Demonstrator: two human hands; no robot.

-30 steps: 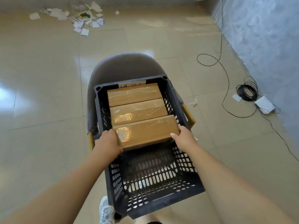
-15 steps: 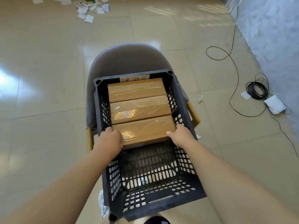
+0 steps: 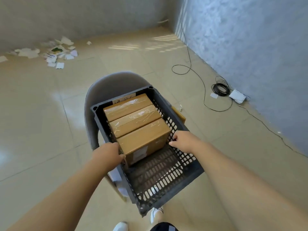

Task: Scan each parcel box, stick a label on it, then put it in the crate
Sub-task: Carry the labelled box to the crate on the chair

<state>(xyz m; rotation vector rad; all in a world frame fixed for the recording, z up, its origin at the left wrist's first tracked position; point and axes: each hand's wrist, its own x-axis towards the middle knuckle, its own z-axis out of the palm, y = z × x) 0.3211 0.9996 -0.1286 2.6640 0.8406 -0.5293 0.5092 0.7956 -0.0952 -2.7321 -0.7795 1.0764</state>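
Head view: fingers of left hand point(image 3: 108, 154) grasp nearest box point(image 3: 143, 136), crosswise in crate point(image 3: 95, 108) (label point(image 3: 140, 154) nearward); right hand point(image 3: 184, 141) unclear.

Dark crate point(image 3: 95, 108) on grey chair point(image 3: 113, 84), tiled floor point(image 3: 41, 122)

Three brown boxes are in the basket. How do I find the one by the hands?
Find the grey chair; a dark crate sits on it, holding three brown boxes. Yours is the nearest box, between the left hand and the right hand. Its top is plain and a pale label shows on its front, while the middle box and far box have shiny tape.
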